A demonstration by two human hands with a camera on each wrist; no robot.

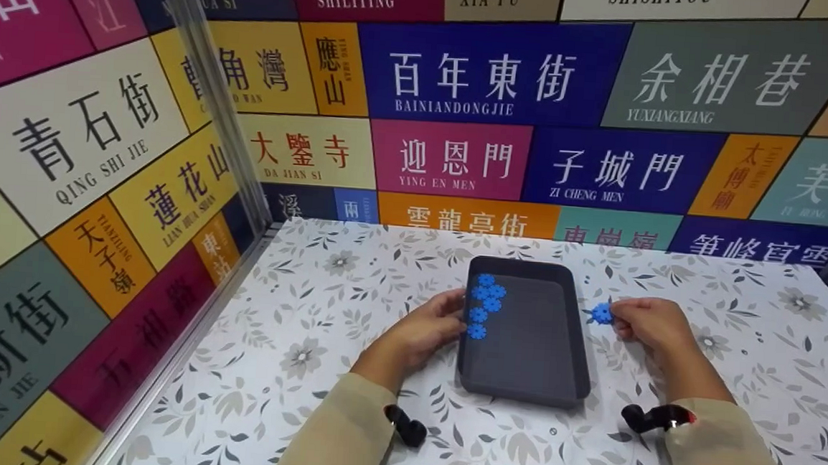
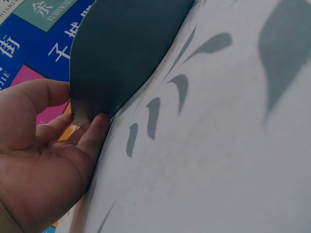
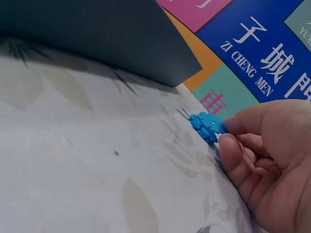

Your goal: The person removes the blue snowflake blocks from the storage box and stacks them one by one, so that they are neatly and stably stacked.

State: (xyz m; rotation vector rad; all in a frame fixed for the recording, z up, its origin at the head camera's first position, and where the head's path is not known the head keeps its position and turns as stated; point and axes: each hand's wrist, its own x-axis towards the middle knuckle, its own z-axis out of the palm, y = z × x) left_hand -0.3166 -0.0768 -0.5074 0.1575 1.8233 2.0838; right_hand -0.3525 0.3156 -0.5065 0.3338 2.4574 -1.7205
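Observation:
A dark grey rectangular tray (image 1: 524,372) lies on the table. Several blue flower-shaped plastic pieces (image 1: 479,313) line its inner left side. My left hand (image 1: 428,328) holds the tray's left wall, thumb at the rim and fingers against the outside, as the left wrist view shows. To the right of the tray, my right hand (image 1: 656,325) pinches a blue flower-shaped piece (image 3: 211,122) between thumb and forefinger. More blue plastic (image 3: 203,132) shows right beneath that piece, low over the tabletop.
A white cloth with grey leaves and flowers (image 1: 303,356) covers the table. Behind it and to the left stand walls of coloured panels (image 1: 451,159) with Chinese writing. A metal frame post (image 1: 230,120) rises at the table's left back corner.

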